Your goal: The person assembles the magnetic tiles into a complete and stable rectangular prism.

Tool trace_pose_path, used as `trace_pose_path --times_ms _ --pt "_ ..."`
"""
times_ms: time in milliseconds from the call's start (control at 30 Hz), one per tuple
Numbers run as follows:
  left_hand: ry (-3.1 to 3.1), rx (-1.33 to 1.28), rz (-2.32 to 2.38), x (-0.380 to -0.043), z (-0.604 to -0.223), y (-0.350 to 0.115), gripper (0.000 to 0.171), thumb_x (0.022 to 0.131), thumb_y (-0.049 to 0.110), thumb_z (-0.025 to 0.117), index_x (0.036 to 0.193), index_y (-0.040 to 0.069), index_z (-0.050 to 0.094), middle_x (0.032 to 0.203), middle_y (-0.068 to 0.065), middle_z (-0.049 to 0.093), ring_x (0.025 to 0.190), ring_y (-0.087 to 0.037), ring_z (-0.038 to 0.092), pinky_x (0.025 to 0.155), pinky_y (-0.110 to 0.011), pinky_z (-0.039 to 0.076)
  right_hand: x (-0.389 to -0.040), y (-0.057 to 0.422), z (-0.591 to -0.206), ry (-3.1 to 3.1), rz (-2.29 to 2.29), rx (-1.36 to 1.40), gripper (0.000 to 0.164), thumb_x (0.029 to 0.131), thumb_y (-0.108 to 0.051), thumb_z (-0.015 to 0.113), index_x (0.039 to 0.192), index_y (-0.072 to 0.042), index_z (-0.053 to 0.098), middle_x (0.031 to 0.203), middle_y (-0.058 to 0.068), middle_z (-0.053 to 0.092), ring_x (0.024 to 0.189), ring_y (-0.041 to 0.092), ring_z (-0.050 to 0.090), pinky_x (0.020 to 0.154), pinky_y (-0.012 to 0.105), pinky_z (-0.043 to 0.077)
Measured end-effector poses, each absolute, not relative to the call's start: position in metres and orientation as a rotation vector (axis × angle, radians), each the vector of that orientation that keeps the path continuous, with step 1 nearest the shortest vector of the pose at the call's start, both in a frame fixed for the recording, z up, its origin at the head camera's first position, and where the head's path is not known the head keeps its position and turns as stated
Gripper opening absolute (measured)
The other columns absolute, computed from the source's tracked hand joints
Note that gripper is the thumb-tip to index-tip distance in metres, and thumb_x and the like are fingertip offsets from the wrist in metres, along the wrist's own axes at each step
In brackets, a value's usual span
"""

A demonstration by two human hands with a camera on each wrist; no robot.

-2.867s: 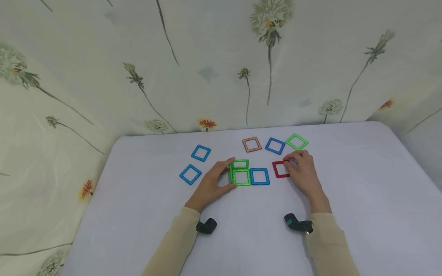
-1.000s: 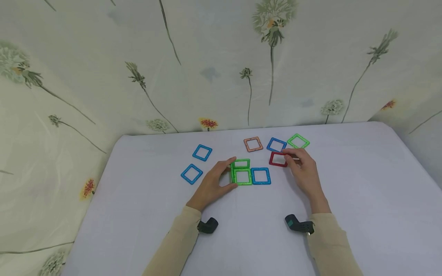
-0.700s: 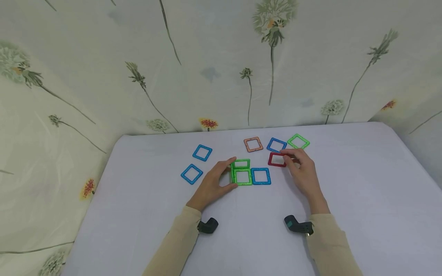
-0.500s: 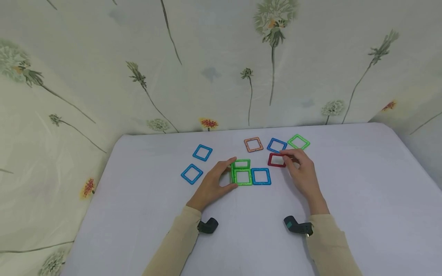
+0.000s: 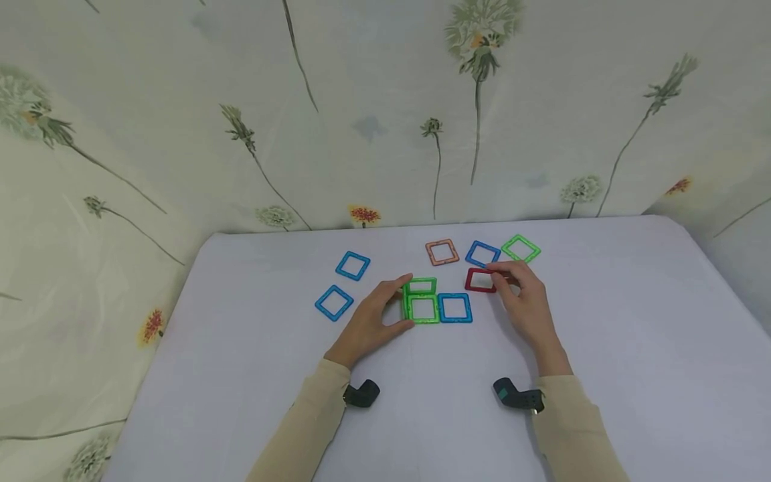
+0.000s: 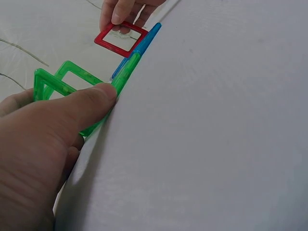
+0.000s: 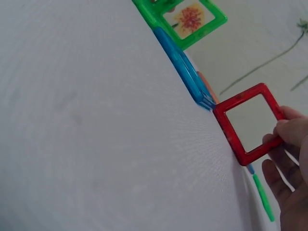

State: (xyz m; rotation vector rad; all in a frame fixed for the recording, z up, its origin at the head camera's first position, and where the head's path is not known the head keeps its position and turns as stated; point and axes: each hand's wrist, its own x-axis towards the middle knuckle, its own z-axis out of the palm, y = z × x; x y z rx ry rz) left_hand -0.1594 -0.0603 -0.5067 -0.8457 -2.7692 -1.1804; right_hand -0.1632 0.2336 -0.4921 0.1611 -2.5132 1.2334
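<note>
In the head view, my left hand [image 5: 373, 321] holds a small group of green square magnetic tiles between thumb and fingers. One green tile [image 5: 424, 321] lies flat; two others stand upright along its left and back sides. A blue tile [image 5: 456, 320] lies flat against the flat green one's right edge. My right hand [image 5: 525, 298] pinches a red square tile [image 5: 480, 290] by its right edge. That red tile is tilted up, behind and right of the blue tile. In the right wrist view, one corner of the red tile [image 7: 232, 134] appears close to the blue one; contact cannot be told.
Two loose blue tiles [image 5: 347, 274] lie left of the left hand. Toward the back edge lie an orange tile [image 5: 446, 263], another blue tile [image 5: 488, 246] and a light green tile [image 5: 529, 243]. A dandelion-patterned cloth hangs behind the white table [image 5: 415, 415].
My right hand has raised the red tile off the table, first moving it back, then slightly left and toward me. The left hand and the green tiles have stayed put.
</note>
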Motion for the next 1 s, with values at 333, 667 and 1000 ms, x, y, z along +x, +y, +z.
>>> trace_pose_path --times_ms 333,667,1000 --pt "-2.759 -0.850 -1.180 -0.1587 -0.5070 -0.0607 0.086 0.080 0.029 0.075 0.148 0.037 0.022 0.135 0.009 0.047 0.118 -0.006 0.050 0.103 -0.024 0.044 -0.1635 0.2320 -0.4934 -2.517 1.235 0.151 0.021 0.096 -0.019 0.055 0.114 -0.016 0.065 0.112 0.000 0.060 0.101 0.004 0.051 0.085 0.002 0.037" --pt "-2.755 -0.860 -1.182 -0.1586 -0.5066 -0.0609 0.086 0.080 0.028 0.075 0.149 0.034 0.024 0.135 0.009 0.048 0.117 -0.006 0.050 0.103 -0.025 0.044 -0.1630 0.2300 -0.4936 -2.542 1.249 0.150 0.022 0.096 -0.022 0.053 0.116 -0.017 0.063 0.114 0.000 0.059 0.106 0.009 0.052 0.085 0.001 0.037" --pt "-2.759 -0.864 -1.184 -0.1592 -0.5066 -0.0605 0.086 0.080 0.029 0.074 0.148 0.037 0.022 0.134 0.008 0.048 0.117 -0.006 0.050 0.103 -0.025 0.044 -0.1615 0.2268 -0.4923 -2.548 1.271 0.159 0.023 0.097 -0.024 0.053 0.117 -0.018 0.062 0.114 0.000 0.059 0.108 0.009 0.052 0.086 0.001 0.037"
